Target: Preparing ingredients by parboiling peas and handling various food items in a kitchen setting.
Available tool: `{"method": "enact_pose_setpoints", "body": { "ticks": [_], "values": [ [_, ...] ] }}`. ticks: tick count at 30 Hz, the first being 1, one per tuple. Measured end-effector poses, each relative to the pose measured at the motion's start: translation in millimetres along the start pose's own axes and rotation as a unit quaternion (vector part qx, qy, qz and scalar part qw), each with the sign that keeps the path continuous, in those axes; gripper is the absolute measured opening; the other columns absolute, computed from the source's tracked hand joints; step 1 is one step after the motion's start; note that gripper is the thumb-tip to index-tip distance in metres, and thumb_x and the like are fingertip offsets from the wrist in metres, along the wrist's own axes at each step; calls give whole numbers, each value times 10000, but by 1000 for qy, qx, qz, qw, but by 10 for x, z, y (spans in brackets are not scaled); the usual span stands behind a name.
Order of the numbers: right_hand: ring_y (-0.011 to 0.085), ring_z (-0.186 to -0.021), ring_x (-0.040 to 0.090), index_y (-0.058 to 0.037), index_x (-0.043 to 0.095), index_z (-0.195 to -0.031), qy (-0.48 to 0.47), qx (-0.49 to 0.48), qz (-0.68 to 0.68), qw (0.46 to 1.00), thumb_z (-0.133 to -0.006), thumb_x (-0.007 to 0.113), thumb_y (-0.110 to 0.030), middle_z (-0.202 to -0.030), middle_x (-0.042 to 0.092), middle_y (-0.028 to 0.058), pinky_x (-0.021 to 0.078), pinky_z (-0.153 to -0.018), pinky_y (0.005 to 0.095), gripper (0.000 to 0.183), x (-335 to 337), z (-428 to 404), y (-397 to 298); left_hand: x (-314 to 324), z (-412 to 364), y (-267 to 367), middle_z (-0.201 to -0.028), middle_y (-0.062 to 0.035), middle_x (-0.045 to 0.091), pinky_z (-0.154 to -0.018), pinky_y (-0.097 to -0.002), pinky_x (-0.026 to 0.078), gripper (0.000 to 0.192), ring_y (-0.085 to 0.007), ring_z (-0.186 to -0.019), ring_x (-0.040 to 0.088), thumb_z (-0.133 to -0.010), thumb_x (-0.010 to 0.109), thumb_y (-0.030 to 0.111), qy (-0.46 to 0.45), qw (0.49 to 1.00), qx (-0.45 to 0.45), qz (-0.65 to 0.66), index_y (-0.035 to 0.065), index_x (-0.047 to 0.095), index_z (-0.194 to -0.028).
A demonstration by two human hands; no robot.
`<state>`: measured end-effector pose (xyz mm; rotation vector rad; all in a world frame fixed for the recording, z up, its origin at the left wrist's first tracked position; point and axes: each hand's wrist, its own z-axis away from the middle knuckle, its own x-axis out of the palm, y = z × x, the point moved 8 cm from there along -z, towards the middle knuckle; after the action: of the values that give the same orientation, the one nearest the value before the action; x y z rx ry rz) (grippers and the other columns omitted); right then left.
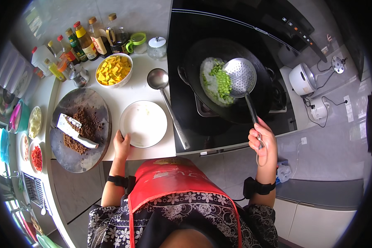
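My right hand [263, 136] grips the dark handle of a perforated metal skimmer [241, 76], whose round head dips over a black wok [251, 108] on the cooktop. Small green vegetable pieces [221, 81] lie in white, foamy liquid beside the skimmer's head. On the counter, my left hand [122, 144] holds the near left rim of a white bowl [144, 124] with thumb and fingers. Only a few faint specks show inside it. Between bowl and cooktop rests a steel ladle [169, 105].
Left of the bowl, a cleaver [77, 131] and chopped brown food [85, 124] lie on a round cutting board [80, 167]. A bowl of yellow cubes [114, 70] stands behind, near several sauce bottles [83, 42]. A rice cooker [302, 79] stands at right.
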<state>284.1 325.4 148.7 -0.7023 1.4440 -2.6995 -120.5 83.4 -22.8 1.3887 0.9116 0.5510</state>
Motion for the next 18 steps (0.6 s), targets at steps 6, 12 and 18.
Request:
{"method": "enact_pose_setpoints", "body": {
  "ticks": [6,12,18],
  "values": [
    [97,-354,382,-117,381,-1259,-19,-12,56,998,-845,490,-98,-564,442,29,283,-313,216,428,182,94,69,-14,-13,-57,-589,-39,472,-472,-264,349,157,-97,-518,387,-762,567,101,1,1000,2,-1,-31,502,-817],
    [54,-376,374,-113,379,-1280,-1,-40,221,975,-829,511,-80,-570,428,-7,326,-325,208,471,151,48,165,-34,-25,-116,-563,-44,460,-455,-275,338,173,-106,-497,377,-757,572,112,2,1000,8,-23,-35,501,-815],
    [37,-444,367,-117,377,-1285,111,-119,375,913,-820,508,-60,-595,414,-36,320,-332,201,486,15,-47,70,-14,-18,-79,-625,-49,505,-496,-261,374,159,-101,-545,427,-763,568,92,-1,1000,8,7,-35,508,-840]
  ]
}}
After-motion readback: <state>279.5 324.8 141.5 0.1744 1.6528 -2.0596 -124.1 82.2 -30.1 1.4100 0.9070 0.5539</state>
